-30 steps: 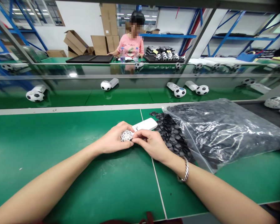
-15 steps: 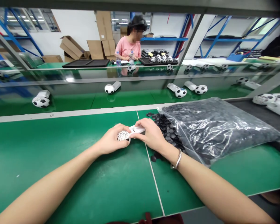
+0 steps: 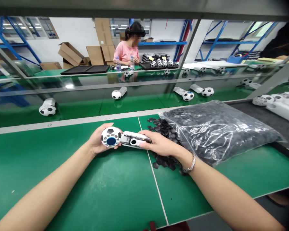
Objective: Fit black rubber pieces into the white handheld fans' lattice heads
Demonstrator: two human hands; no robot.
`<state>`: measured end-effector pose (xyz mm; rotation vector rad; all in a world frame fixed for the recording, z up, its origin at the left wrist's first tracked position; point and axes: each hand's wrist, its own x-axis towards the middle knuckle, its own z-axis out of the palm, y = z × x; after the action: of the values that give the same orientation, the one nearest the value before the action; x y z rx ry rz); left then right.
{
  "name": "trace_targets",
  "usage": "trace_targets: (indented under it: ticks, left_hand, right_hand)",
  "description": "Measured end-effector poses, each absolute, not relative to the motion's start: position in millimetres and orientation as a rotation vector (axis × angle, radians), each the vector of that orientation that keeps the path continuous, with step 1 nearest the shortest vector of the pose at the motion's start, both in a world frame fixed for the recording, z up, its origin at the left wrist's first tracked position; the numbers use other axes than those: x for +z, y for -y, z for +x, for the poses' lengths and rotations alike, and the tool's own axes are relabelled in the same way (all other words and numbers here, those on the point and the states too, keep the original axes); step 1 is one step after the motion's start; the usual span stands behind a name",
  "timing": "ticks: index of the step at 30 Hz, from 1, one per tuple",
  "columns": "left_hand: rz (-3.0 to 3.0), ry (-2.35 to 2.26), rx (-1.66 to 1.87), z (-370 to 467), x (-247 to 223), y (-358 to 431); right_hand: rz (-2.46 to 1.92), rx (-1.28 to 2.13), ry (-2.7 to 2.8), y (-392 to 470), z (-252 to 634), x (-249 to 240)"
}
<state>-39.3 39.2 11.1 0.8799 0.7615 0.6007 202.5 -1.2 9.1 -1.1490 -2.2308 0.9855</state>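
Note:
Between my two hands is a white device with a soccer-ball head and a rectangular handle. A blue disc shows on the head, with black patches around it. My left hand cups the head from the left and below. My right hand grips the far end of the handle between thumb and fingers; a dark slot and a round black spot face up on it. Close by my right hand lies a heap of small black pieces, some of them five-sided, spilling from a clear plastic bag.
Beyond the green table's pale edge, several similar soccer-ball devices lie on a green belt. White devices rest on a dark tray at right. Across the belt sits a person in a pink shirt. A metal post stands ahead.
The device has been turned over: its white latticed side faced up before, and now the blue disc and slotted handle show. My left hand moved left and now cups the head from below.

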Motion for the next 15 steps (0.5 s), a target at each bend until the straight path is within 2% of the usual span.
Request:
trace_targets:
  ticks: [6,15]
  left_hand:
    - [0.678,-0.649,0.588,-31.7,38.2,-51.1]
    - [0.664,-0.497,0.583,-20.7,51.7,-72.8]
  right_hand:
    - [-1.139,1.26,1.965,1.9,207.2,18.8]
    - [-1.089,1.413,1.673,4.5,210.9,26.8]
